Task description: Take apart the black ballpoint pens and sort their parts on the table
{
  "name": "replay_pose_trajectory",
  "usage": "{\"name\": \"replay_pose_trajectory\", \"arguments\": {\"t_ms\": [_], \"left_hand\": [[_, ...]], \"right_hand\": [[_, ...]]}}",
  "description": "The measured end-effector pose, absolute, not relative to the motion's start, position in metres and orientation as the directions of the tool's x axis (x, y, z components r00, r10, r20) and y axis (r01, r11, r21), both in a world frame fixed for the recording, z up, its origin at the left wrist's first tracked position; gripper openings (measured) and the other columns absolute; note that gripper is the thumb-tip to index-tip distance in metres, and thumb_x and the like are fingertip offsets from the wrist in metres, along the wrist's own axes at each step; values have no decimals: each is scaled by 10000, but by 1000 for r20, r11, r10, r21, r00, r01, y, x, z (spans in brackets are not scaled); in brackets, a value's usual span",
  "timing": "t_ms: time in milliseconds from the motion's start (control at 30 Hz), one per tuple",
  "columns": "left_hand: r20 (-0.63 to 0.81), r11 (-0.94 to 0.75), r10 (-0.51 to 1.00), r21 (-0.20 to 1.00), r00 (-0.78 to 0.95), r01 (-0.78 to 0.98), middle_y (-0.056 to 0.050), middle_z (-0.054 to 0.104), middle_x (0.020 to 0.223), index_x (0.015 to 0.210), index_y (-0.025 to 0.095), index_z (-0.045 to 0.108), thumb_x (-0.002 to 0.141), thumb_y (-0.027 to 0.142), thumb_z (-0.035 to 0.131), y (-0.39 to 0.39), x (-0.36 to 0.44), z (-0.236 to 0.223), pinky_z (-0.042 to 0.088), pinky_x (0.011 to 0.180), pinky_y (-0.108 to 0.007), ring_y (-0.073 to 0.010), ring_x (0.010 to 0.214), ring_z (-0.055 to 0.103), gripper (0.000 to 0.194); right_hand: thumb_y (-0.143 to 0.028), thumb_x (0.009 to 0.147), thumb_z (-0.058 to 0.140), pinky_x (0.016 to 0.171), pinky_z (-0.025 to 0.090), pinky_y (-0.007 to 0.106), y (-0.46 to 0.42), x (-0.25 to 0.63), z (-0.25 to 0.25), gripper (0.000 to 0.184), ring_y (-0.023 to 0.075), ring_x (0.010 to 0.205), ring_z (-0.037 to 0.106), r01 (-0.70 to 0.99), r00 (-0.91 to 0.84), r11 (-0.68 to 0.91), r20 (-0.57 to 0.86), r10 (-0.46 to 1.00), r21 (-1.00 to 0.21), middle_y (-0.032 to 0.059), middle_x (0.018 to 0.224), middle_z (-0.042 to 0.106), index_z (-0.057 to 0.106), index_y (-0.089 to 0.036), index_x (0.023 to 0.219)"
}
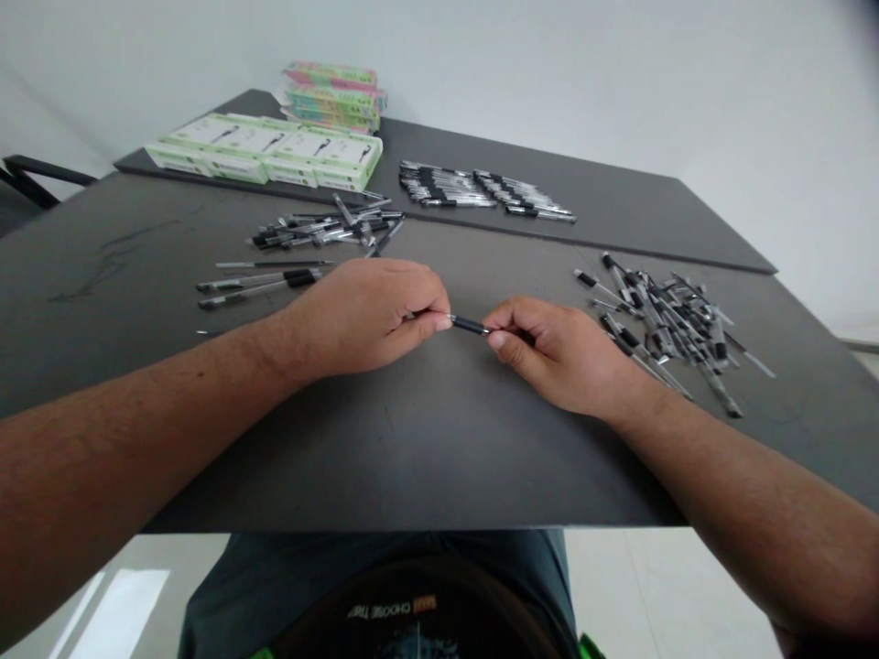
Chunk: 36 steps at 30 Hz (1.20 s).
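Observation:
A pen [470, 325] with a black grip is stretched between my two hands above the middle of the dark table. My left hand [385, 311] pinches its left part between thumb and fingers. At its right end, by the tip, my right hand [549, 348] is closed in a pinch; whether a cap is under those fingers I cannot tell. Left of my left hand lie a few loose pens [257, 286] and a thin refill [267, 264]. To the right of my right hand is a heap of pen parts and pens [666, 316].
Behind my left hand sits a pile of clear pens [330, 227]. Two neat rows of pens [446, 186] lie on the raised back board [618, 206]. White-green boxes [267, 151] stand at back left, with a stack of colourful boxes [333, 96] behind them.

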State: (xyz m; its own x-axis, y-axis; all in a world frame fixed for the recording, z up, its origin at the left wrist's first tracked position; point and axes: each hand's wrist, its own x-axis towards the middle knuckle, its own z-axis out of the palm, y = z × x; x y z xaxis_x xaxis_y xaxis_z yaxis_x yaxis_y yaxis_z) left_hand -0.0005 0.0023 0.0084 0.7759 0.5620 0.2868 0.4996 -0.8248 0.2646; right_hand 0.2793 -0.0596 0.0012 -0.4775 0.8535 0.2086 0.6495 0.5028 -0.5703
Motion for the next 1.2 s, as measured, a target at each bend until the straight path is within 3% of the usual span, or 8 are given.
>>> {"name": "replay_pose_trajectory", "arguments": {"t_ms": [200,467,633,833,900,1000,1200], "left_hand": [[288,-829,551,295,783,475,-61,836,970,1042,237,789,1097,379,553,4,-4,7,553,904,-353,-247,957,783,281],[374,-737,673,266,639,621,-65,855,974,1131,201,833,1005,312,582,25,-24,2,557,851,-364,-238,910,787,302],[435,-532,821,346,370,773,-37,830,969,1197,163,811,1009,356,617,44,-59,25,531,820,-358,-178,853,699,332],[416,-260,904,354,98,898,-12,812,1103,1316,142,748,1038,354,613,71,-116,46,483,865,-366,-151,953,598,375],[341,-208,935,313,95,927,13,785,1113,1337,171,730,1063,415,580,82,-133,43,451,876,-378,-155,977,540,396],[245,-175,964,289,104,941,39,707,945,1179,202,742,1017,401,595,95,-153,31,407,866,-394,-164,939,467,296],[160,-212,972,260,174,942,50,694,854,1077,226,733,974,430,644,106,-166,15,419,855,-380,-173,926,502,246]], "right_hand": [[-332,1102,601,757,519,338,-59,282,-1,154,210,806,722,657,-487,528,231,842,-538,38,938,823,727,-245,1089],[-415,1142,610,776,559,386,-46,307,-14,195,241,824,761,678,-263,388,286,921,-625,80,970,849,686,-235,1135],[-474,1150,612,805,578,430,-45,311,-18,245,273,849,787,689,-213,362,302,929,-628,102,1014,866,683,-241,1166],[-494,1140,619,813,586,454,-49,308,-16,246,299,868,817,710,-250,398,320,914,-581,102,978,874,689,-258,1121],[-503,1136,622,809,590,458,-49,308,-16,251,304,863,822,714,-248,391,313,917,-580,101,981,877,689,-261,1120],[-503,1136,624,785,591,451,-48,310,-18,251,305,854,824,719,-243,382,305,921,-581,95,976,873,694,-263,1129],[-491,1137,624,784,598,451,-48,312,-21,246,302,859,828,723,-254,390,305,918,-570,93,975,866,699,-258,1141]]}}
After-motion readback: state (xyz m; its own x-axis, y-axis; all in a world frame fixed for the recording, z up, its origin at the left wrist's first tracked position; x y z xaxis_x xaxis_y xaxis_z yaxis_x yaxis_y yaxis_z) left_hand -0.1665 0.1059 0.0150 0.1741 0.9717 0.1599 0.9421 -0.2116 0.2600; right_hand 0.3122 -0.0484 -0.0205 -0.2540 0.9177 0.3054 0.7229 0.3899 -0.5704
